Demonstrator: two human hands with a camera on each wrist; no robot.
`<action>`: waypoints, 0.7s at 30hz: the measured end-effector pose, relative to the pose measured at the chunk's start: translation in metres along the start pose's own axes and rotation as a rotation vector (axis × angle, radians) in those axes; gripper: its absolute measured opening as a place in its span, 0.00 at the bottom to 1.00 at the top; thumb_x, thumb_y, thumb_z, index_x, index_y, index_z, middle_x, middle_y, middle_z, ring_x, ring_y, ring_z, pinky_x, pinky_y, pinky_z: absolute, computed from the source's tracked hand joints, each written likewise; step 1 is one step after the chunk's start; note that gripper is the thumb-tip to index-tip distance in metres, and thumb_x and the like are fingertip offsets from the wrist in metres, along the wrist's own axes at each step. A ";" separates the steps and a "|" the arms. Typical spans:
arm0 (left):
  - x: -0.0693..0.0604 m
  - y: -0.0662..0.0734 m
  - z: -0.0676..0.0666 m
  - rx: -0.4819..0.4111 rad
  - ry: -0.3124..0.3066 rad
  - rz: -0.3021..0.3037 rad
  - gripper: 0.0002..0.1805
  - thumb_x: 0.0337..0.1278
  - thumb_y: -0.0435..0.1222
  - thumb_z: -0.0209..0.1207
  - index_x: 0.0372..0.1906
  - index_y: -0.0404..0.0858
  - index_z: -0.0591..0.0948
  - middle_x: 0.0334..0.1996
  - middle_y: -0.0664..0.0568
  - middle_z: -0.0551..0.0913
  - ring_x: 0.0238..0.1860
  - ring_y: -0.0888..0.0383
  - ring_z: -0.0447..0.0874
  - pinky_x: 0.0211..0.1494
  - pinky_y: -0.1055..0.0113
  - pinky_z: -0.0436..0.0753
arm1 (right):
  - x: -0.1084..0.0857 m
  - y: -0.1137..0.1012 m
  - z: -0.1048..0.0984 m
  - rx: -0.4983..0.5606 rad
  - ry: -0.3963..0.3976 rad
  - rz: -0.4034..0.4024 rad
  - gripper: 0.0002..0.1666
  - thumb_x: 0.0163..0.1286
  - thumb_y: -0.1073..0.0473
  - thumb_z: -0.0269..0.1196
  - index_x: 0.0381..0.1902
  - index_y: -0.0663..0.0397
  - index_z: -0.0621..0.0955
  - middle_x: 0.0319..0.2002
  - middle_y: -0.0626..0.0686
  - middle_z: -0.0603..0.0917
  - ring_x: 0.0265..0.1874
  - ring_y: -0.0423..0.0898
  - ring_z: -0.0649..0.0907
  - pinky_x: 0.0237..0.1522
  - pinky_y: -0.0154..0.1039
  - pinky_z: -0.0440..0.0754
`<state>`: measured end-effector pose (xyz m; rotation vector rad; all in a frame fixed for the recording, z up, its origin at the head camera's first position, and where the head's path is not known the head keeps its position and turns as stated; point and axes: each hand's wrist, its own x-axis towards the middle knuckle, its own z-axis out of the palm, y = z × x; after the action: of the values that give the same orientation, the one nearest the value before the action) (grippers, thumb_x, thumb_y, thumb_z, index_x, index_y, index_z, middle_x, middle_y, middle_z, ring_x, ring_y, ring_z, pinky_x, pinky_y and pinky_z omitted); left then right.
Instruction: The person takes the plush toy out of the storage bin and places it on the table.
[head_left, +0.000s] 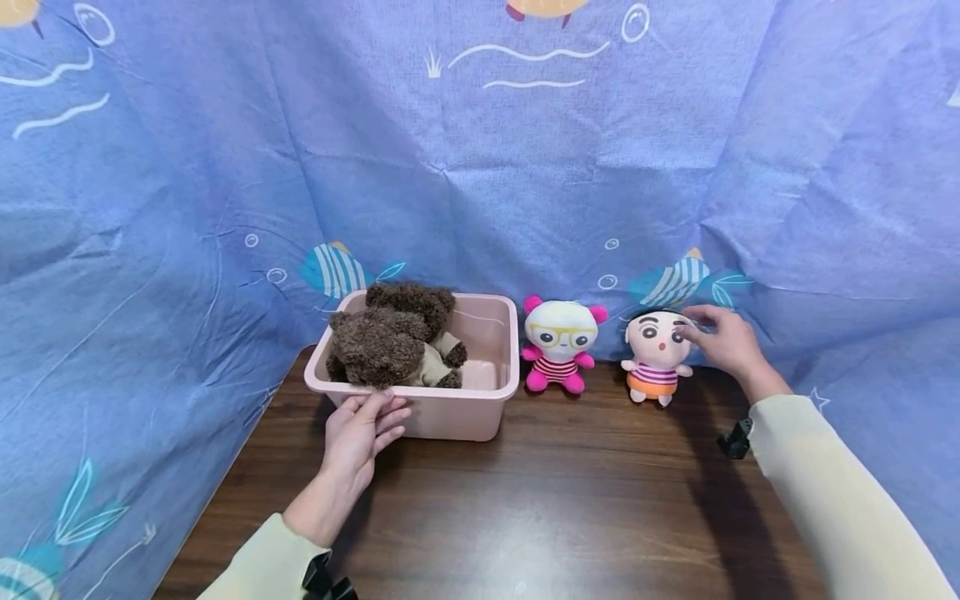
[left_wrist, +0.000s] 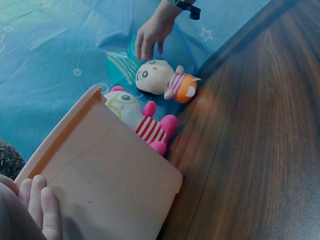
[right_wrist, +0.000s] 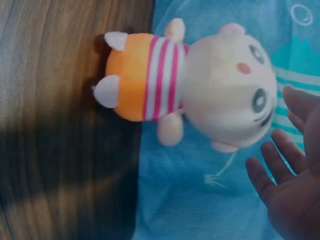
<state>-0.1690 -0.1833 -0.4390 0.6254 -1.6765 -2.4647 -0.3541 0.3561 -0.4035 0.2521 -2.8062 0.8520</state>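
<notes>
A pink plastic bin (head_left: 450,414) stands on the table with two brown curly plush bears (head_left: 378,346) inside. My left hand (head_left: 360,433) holds the bin's front rim, its thumb at the lip and its fingers (left_wrist: 37,200) against the outer wall. Beside the head of a plush boy doll (head_left: 656,354) in a striped top and orange shorts is my right hand (head_left: 723,337). Its thumb and fingers (right_wrist: 275,160) are spread apart with nothing between them. The doll sits upright against the cloth. Left of it is a pink-and-white plush panda (head_left: 559,346) with yellow glasses.
A blue cloth (head_left: 480,183) printed with fish and bubbles hangs behind and at both sides of the brown wooden table (head_left: 540,500). The panda sits close to the bin's right side, with a gap between it and the boy doll.
</notes>
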 end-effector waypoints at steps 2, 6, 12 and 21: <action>0.000 0.000 0.000 0.001 -0.001 -0.004 0.11 0.70 0.36 0.60 0.49 0.37 0.71 0.31 0.57 0.91 0.34 0.62 0.92 0.36 0.69 0.89 | 0.000 -0.007 -0.005 -0.001 -0.017 -0.015 0.31 0.74 0.45 0.65 0.64 0.62 0.78 0.62 0.72 0.79 0.63 0.71 0.76 0.57 0.68 0.77; 0.000 0.000 -0.001 0.003 -0.006 -0.006 0.11 0.71 0.36 0.60 0.49 0.37 0.71 0.32 0.57 0.91 0.35 0.62 0.92 0.37 0.68 0.89 | 0.000 -0.027 -0.013 -0.008 -0.053 -0.045 0.34 0.73 0.43 0.66 0.66 0.59 0.77 0.65 0.69 0.77 0.64 0.70 0.75 0.58 0.69 0.76; 0.000 0.002 -0.001 0.001 -0.009 -0.009 0.10 0.71 0.35 0.59 0.48 0.38 0.71 0.33 0.56 0.91 0.35 0.62 0.92 0.37 0.68 0.89 | 0.002 -0.069 -0.012 0.021 -0.095 -0.140 0.32 0.70 0.47 0.69 0.66 0.58 0.78 0.65 0.65 0.78 0.61 0.68 0.79 0.54 0.64 0.82; 0.000 0.001 -0.001 -0.002 -0.008 -0.013 0.11 0.71 0.35 0.59 0.49 0.38 0.71 0.32 0.57 0.91 0.35 0.62 0.92 0.37 0.69 0.89 | 0.004 -0.141 0.016 0.105 -0.180 -0.275 0.34 0.69 0.49 0.71 0.68 0.53 0.76 0.64 0.61 0.80 0.59 0.62 0.82 0.57 0.59 0.82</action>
<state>-0.1686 -0.1846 -0.4378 0.6287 -1.6784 -2.4805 -0.3294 0.2313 -0.3410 0.7462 -2.7961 0.9527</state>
